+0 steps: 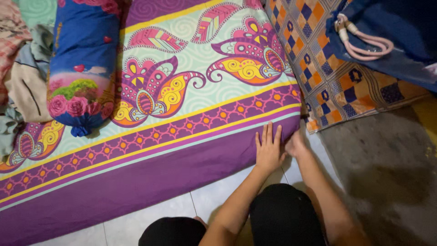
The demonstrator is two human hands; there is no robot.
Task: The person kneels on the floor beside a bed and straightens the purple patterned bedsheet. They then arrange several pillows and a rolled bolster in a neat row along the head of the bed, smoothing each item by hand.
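Head view: person crouched at lower centre of frame. Left hand lies flat against the purple side of the patterned bedsheet, fingers straight and close together, at the mattress corner right of centre. Right hand just beside it at the corner; fingers curled under, grip cannot be told. Blue floral bolster lies upper left. Checked orange mat and blue bag upper right
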